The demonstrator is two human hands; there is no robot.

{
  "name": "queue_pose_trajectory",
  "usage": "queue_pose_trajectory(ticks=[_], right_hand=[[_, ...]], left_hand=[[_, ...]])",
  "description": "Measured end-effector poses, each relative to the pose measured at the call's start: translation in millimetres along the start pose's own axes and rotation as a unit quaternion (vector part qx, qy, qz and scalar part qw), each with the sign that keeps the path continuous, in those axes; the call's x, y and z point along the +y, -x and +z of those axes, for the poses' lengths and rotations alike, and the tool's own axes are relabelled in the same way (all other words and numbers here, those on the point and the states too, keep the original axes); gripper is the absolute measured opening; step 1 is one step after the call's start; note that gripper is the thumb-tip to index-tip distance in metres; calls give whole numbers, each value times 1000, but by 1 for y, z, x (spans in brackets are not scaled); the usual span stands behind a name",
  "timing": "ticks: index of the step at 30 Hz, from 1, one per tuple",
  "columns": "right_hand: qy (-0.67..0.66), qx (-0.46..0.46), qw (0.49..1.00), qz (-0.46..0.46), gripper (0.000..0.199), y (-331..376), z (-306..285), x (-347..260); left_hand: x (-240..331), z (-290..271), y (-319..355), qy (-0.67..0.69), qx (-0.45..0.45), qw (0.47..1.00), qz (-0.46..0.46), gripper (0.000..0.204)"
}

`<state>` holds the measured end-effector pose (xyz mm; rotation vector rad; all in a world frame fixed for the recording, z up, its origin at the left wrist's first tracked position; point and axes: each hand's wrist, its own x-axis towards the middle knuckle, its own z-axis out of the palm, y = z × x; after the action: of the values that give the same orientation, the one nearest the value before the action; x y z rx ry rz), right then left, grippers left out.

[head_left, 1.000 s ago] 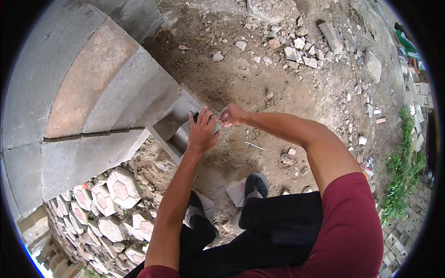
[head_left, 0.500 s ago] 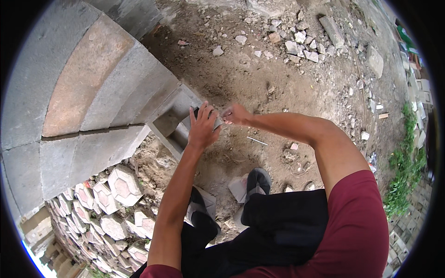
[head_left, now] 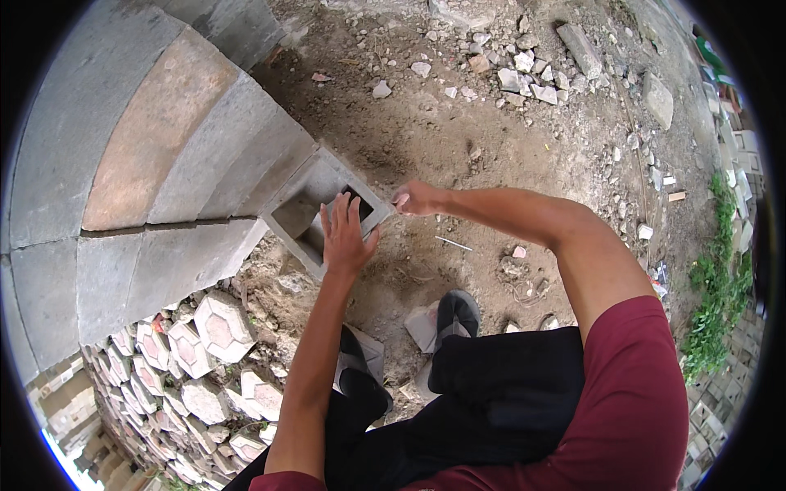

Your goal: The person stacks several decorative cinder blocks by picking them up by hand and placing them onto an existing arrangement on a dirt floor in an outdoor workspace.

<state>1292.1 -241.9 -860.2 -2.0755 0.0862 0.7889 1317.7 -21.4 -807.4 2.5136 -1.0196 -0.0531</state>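
Hollow grey concrete block (head_left: pixel 315 214) sits at the end of a course of big grey and tan slabs (head_left: pixel 164 164), its open cells facing up, its near corner over bare dirt (head_left: pixel 458 147).

Left hand (head_left: pixel 345 237): fingers spread flat, palm down on the block's near-right edge, partly over one cell. No pinch; it looks like a press or a steadying hold, which would keep the block square to the course.

Right hand (head_left: pixel 416 197): closed, touching the block's right corner from the outside. Probably pushing or tapping that corner toward the slabs. Can't tell from this angle whether the grip holds anything small; nothing shows past the knuckles.

The hand split makes sense: one hand pins from above, the other loads from the side, so the block slides rather than tips.

Surroundings:
- A thin pale stick or nail (head_left: pixel 453 243) lies on the dirt just right of the block, apart from both hands.
- Stack of hexagonal paving blocks (head_left: pixel 205 352) at lower left, below the slabs.
- Stone and brick rubble (head_left: pixel 524 69) scattered at the top, well apart from the work.
- The person crouches, dark shoes (head_left: pixel 458 311) planted near the block, a flat pale fragment (head_left: pixel 426 326) beside the right one.
- Green weeds (head_left: pixel 720 286) along the right edge.
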Motion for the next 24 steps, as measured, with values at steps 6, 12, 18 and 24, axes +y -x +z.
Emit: queue_pose_trajectory(ticks=[6, 12, 18, 24], right_hand=[[-170, -25, 981, 88, 35, 4, 10, -4], [-189, 17, 980, 60, 36, 3, 22, -1], [-192, 6, 978, 79, 34, -2, 27, 6], [-7, 51, 998, -19, 35, 2, 7, 15]], left_hand=[[-4, 5, 4, -24, -19, 999, 28, 39], [-5, 4, 2, 7, -2, 999, 43, 34], [-3, 4, 1, 33, 10, 998, 47, 33], [-5, 3, 0, 14, -11, 999, 34, 35]])
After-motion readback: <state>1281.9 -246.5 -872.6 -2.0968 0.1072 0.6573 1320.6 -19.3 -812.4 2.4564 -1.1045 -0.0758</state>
